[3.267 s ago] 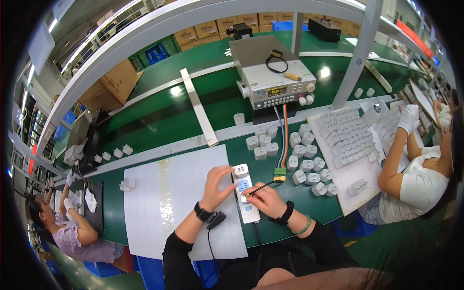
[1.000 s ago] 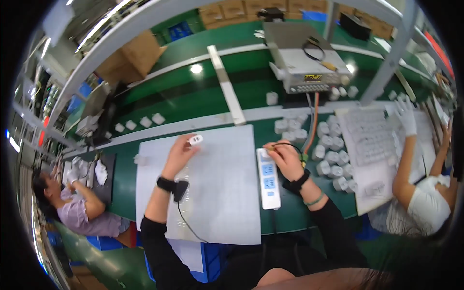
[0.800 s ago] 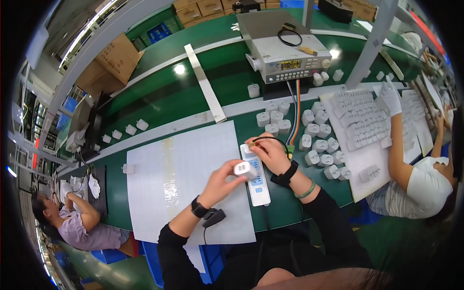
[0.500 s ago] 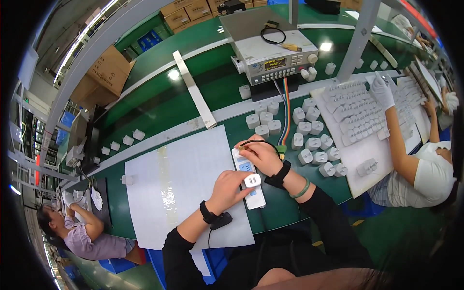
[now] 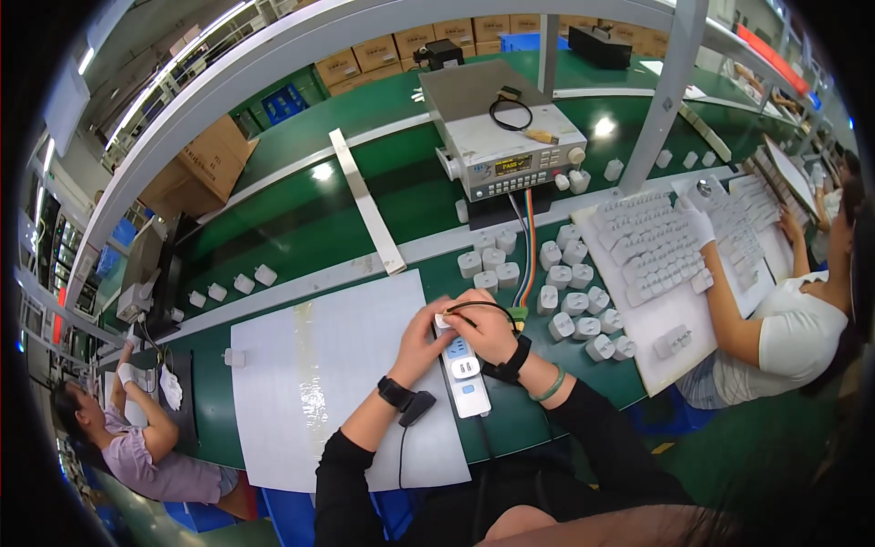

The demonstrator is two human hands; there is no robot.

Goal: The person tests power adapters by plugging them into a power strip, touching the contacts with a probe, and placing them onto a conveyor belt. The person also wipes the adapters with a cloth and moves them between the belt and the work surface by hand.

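A white power strip [image 5: 470, 402] with blue sockets lies at the right edge of a white sheet [image 5: 365, 401]. One white charger with two ports [image 5: 466, 367] sits in its middle, untouched. At the strip's far end another white charger [image 5: 443, 321] shows only partly between my hands. My left hand [image 5: 420, 348] is closed about it, thumb and fingers against its side. My right hand [image 5: 488, 332] pinches the plug end of a black cable [image 5: 476, 306] at that same charger; the plug itself is mostly hidden by fingers.
Several white chargers [image 5: 567, 278] stand right of the strip. Behind them is a grey test instrument [image 5: 510, 137] with a lit screen and ribbon wires. A gloved co-worker [image 5: 756, 319] works at a charger-filled board [image 5: 665, 310] on the right; another person [image 5: 155, 447] sits far left.
My left hand has let go of the two-port charger, now in the strip's middle, and moved away to the far-end charger beside my right hand. The view has shifted slightly.
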